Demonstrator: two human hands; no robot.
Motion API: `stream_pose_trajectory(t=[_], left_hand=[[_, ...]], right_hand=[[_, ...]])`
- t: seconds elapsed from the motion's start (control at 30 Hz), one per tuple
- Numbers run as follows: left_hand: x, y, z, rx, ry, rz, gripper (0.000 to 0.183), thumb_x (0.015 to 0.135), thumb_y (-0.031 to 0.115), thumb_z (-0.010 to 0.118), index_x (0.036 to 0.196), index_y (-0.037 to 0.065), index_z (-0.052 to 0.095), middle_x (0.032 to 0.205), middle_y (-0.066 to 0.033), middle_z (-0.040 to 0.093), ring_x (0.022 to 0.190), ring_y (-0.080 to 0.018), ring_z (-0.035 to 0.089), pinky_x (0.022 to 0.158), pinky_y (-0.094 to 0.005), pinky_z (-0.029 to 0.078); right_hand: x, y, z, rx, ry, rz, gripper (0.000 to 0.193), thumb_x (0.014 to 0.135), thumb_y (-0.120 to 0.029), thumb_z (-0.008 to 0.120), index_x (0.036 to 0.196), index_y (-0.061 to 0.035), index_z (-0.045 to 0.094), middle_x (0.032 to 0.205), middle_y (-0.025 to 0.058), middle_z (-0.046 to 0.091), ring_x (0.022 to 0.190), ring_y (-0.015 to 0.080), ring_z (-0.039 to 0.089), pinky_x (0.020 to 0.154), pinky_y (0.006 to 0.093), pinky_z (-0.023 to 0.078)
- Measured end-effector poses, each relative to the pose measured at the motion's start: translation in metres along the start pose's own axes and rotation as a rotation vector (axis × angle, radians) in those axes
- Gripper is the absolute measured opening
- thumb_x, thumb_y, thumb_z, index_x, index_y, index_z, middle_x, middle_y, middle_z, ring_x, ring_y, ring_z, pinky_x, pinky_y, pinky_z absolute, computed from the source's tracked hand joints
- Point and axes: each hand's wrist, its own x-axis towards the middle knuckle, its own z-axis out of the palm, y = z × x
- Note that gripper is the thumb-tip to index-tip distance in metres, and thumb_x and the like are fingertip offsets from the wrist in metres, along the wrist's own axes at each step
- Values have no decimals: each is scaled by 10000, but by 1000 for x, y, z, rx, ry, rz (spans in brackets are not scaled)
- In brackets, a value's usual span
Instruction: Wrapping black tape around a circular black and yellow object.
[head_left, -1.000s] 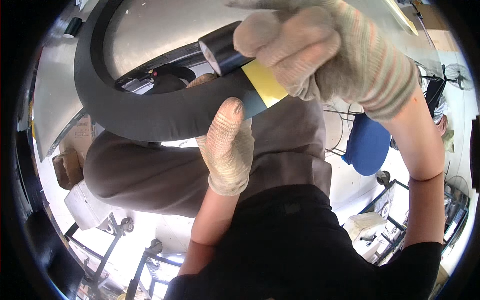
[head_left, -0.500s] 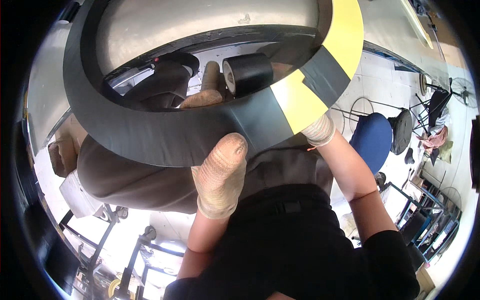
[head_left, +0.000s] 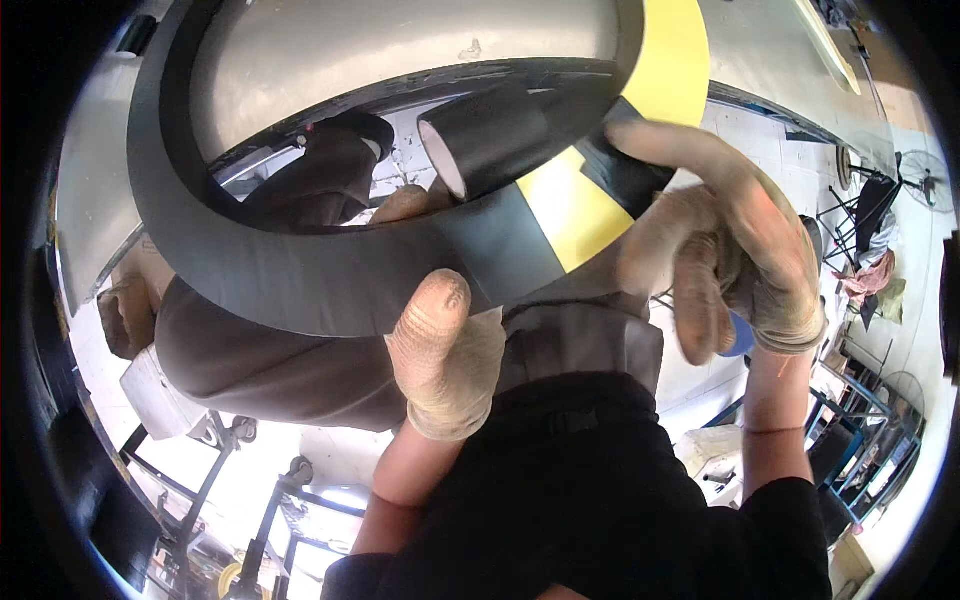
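Note:
A big flat black ring (head_left: 330,280) with yellow sections (head_left: 570,215) lies across my lap and the table edge. My gloved left hand (head_left: 440,350) grips its near rim, thumb on the near face and some fingertips showing inside the opening. A roll of black tape (head_left: 490,145) sits within the opening, close behind the near rim, its pale core facing left. My gloved right hand (head_left: 740,240) is off the rim at the right, fingers apart and partly blurred. Its forefinger reaches to a black strip (head_left: 625,175) between the yellow sections; whether it presses there I cannot tell.
A metal-topped table (head_left: 400,35) stands ahead, under the ring's far part. A blue stool (head_left: 740,335) is partly hidden behind my right hand. A cardboard box (head_left: 128,315) is at the left, wheeled frames (head_left: 245,430) at lower left, and a rack (head_left: 880,440) at the right.
My right hand has come out from under the ring's right rim and risen beside it, fingers spread. The tape roll has shifted slightly left and tilted. The ring has moved slightly left.

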Motion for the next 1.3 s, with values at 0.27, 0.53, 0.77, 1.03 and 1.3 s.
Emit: stream_pose_trajectory(t=[0.27,0.53,0.77,1.03,1.3], left_hand=[[8,-17,-13,42,-54,79,684,789,253,746,1330,-2,413,1289,-157,499,1237,-282,475,1100,-434,326],[18,-13,-10,144,-149,167,645,786,273,735,1299,9,445,1415,-211,413,1389,-351,293,1150,-505,211],[2,3,-24,182,-71,0,749,778,252,762,1388,59,371,1429,-141,389,1337,-289,368,1116,-443,289],[-8,-17,-16,83,-9,-4,832,746,362,758,1424,77,369,1355,-149,449,1237,-275,455,1085,-408,314],[7,-28,-1,122,-125,93,887,784,351,745,1477,101,251,1379,-142,415,1254,-271,444,1098,-416,303]], right_hand=[[39,-6,8,127,-362,56,514,903,-246,630,1302,28,456,850,194,647,649,98,631,518,166,506],[-29,84,6,-270,71,485,544,763,-459,781,1037,-14,628,641,-2,609,454,49,529,398,187,449],[99,134,-29,-303,-62,-693,354,865,-298,688,1052,-1,648,828,96,692,598,111,620,509,204,497],[88,130,-50,-49,-111,-513,358,919,-314,606,1036,22,639,823,126,692,625,143,654,548,206,532],[18,-5,-1,-73,-115,14,775,1001,-515,261,1355,173,312,797,271,659,424,216,635,392,224,525]])
